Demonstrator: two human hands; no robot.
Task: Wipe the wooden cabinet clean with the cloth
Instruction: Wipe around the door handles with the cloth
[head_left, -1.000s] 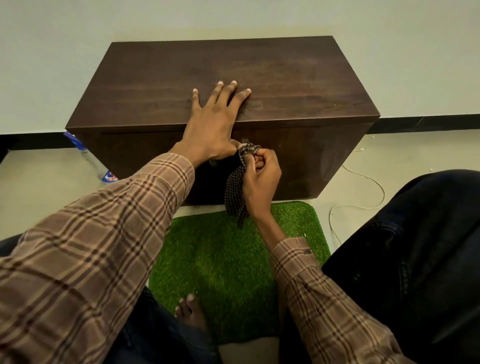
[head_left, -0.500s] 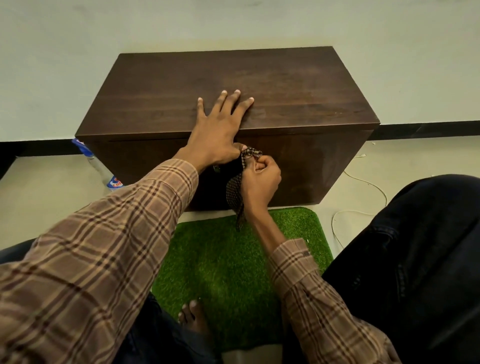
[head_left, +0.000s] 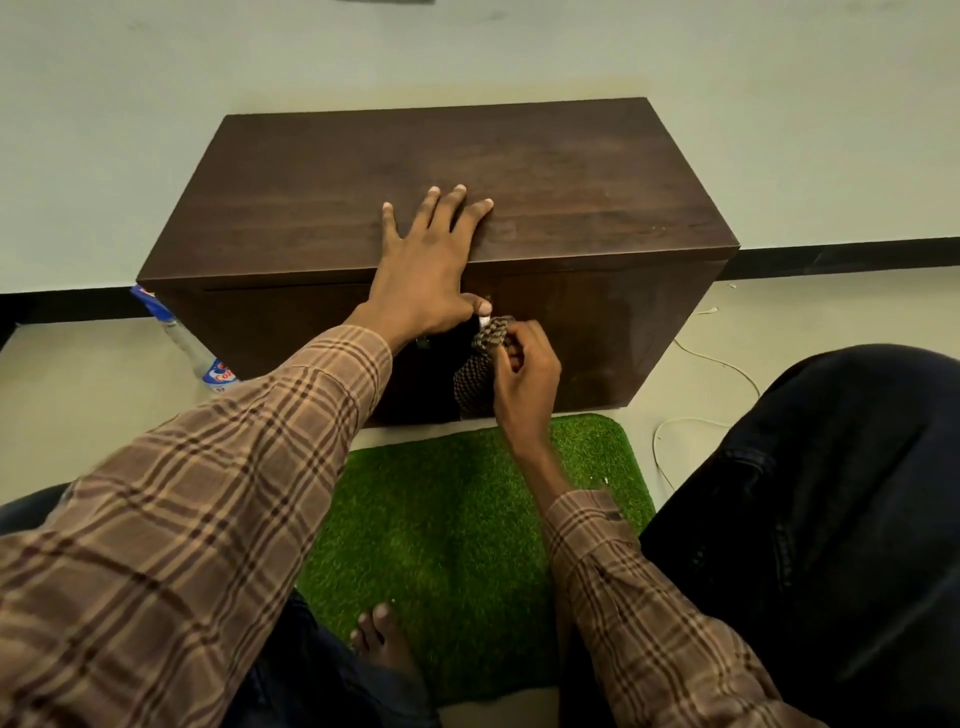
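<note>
Against the wall, the wooden cabinet (head_left: 441, 208) bears the left hand (head_left: 423, 270), fingers flat and spread on its top as before. Right hand (head_left: 524, 374) still grips the checked cloth (head_left: 480, 358) against the front panel. Bottle (head_left: 192, 348) label unreadable.

The dark brown wooden cabinet (head_left: 441, 208) stands on the floor against the wall, with the green artificial-grass mat (head_left: 441, 519) just before it. A clear plastic bottle (head_left: 192, 348) lies at its left end; a thin pale cord (head_left: 727, 369) trails on the floor to its right. The left hand (head_left: 421, 280) rests flat on the cabinet's top at the front edge. Just right and below, against the cabinet's front, the right hand (head_left: 524, 374) grips the dark checked cloth (head_left: 480, 364).
</note>
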